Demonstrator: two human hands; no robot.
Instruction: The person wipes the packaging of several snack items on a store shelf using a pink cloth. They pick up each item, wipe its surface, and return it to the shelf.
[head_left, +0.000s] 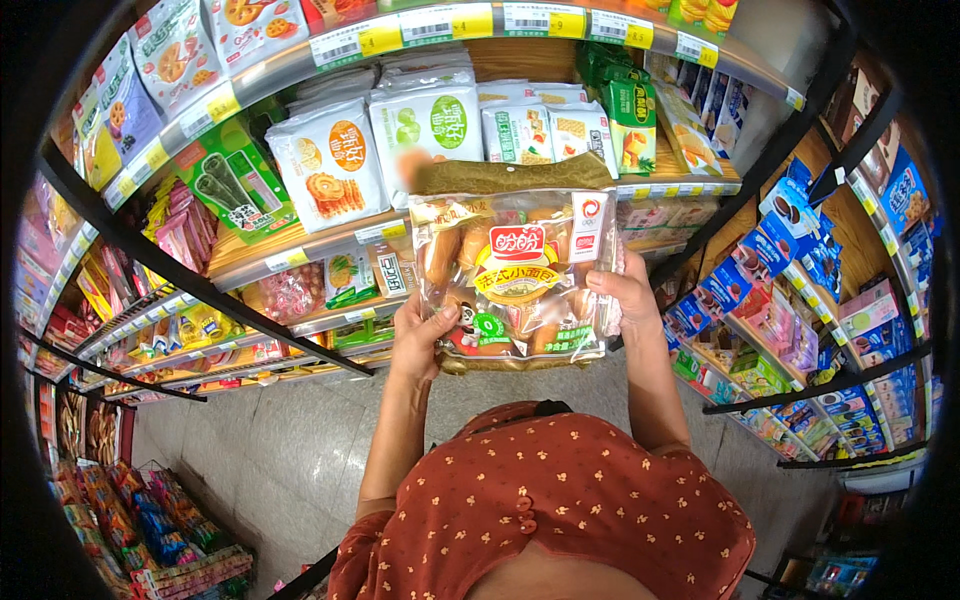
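A clear plastic bag of small bread rolls (514, 277), with gold ends and a printed label, is held up in front of my chest. My left hand (420, 334) grips its lower left side, thumb on the front. On the right edge, my right hand (626, 291) pinches the bag with the thumb on top; its other fingers are hidden behind. A bit of pink cloth-like material shows behind the bag near my right hand. Just beyond the bag, a shelf carries white packs of cookies (330, 169) and green-labelled white packs (426, 120).
Price-tagged shelf edges (442, 26) curve across the top. A green box of rolls (236, 184) stands at left. Racks of blue cookie packs (750, 262) line the right. Below is a grey tiled floor (300, 442), with a bin of colourful packets (150, 517) at lower left.
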